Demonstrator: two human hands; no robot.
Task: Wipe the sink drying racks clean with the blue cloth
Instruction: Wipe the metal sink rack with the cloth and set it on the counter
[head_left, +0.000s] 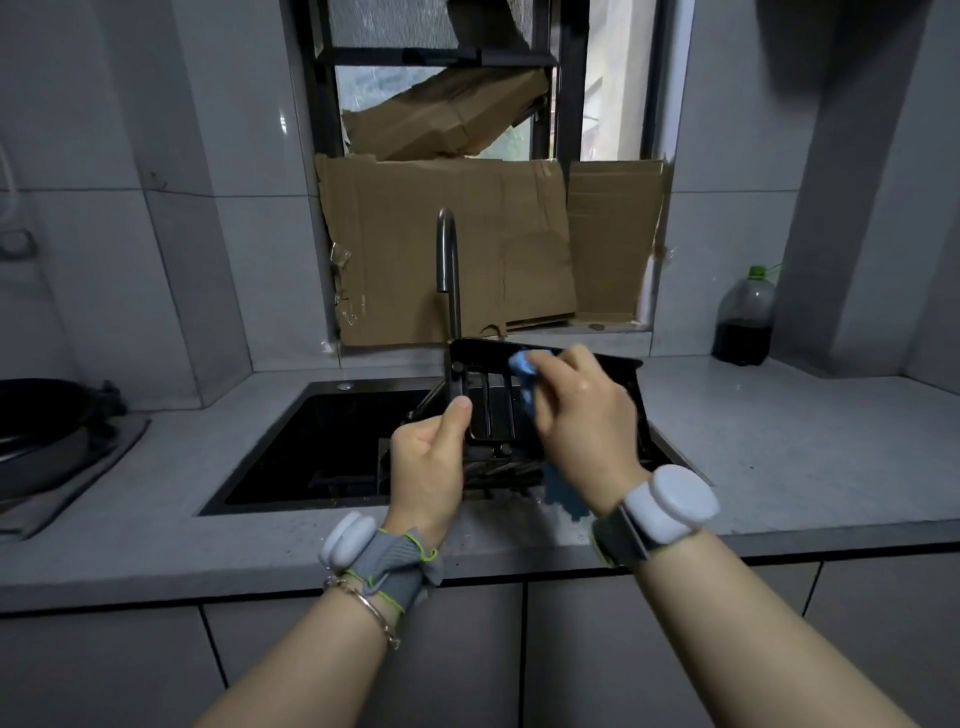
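Grip of the left hand (428, 457) is clamping round the lower left edge of the black drying rack (493, 410), holding it raised and tilted above the sink (322, 441), evidently to present its slats for wiping. The right hand (582, 415) is bunching the blue cloth (524, 364) in curled fingers, pressing it against the rack's upper frame. Rack is showing dark and slatted; soiling is not discernible.
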